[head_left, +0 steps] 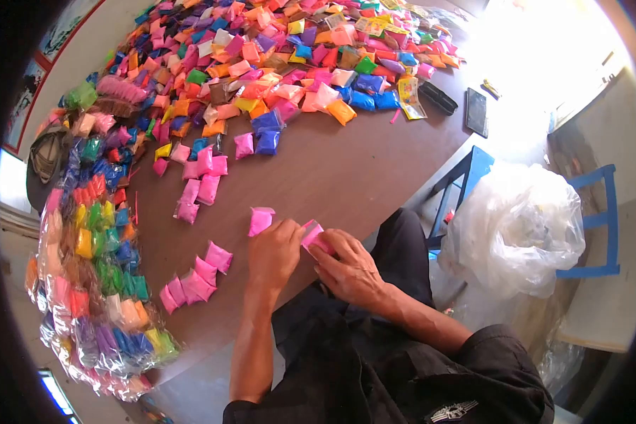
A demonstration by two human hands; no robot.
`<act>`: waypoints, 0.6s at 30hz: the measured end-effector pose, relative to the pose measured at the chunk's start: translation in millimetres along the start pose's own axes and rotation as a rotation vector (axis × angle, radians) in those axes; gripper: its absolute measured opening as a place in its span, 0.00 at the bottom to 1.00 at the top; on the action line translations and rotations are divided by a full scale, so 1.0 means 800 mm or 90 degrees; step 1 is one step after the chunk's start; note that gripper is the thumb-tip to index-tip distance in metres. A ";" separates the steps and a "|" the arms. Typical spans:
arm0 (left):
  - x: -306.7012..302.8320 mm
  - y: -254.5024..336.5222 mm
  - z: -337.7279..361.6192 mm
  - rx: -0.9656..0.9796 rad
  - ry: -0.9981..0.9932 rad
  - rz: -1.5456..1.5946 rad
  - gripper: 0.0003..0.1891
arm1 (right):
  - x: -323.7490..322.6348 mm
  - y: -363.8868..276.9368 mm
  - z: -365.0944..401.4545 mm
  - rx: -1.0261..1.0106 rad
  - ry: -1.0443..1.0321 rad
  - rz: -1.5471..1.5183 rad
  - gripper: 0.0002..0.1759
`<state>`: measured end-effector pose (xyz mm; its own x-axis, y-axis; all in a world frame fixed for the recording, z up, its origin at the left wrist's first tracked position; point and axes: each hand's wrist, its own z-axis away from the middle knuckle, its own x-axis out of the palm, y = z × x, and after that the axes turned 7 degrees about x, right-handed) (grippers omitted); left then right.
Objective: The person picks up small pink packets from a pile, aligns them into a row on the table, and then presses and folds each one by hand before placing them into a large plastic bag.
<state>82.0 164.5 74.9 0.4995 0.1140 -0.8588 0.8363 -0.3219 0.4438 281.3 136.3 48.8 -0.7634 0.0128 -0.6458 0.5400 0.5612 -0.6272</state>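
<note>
My right hand (348,267) is closed round a pink packet (314,235) near the table's front edge. Beside it, my left hand (275,249) has its fingers curled; whatever they pinch, if anything, is hidden. Another pink packet (261,220) lies just behind my left hand. To the left, several pink packets (199,281) lie in a slanting row. Farther back, a few more pink packets (208,189) lie near two blue packets (267,141).
A large heap of coloured packets (261,49) covers the table's back. Bagged packets (95,283) line its left side. A black phone (476,113) lies at the right edge. Beyond stands a blue chair (608,219) by a clear plastic bag (519,230).
</note>
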 end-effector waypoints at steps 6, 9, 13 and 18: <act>-0.023 0.038 0.023 -0.019 -0.054 0.004 0.09 | 0.007 0.014 0.010 -0.024 0.041 -0.004 0.22; 0.000 0.033 0.021 0.009 -0.064 -0.036 0.10 | 0.007 0.016 0.010 -0.037 0.050 -0.011 0.20; 0.009 0.012 -0.005 0.039 -0.052 -0.091 0.09 | 0.008 0.013 0.010 -0.033 0.049 0.004 0.19; -0.013 0.025 -0.011 0.084 -0.094 -0.068 0.09 | 0.013 0.016 0.016 -0.027 0.075 0.003 0.19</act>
<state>95.5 164.8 95.0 0.3631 0.0185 -0.9316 0.8414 -0.4360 0.3193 285.1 133.4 28.6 -0.7988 0.1118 -0.5912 0.5299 0.5960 -0.6033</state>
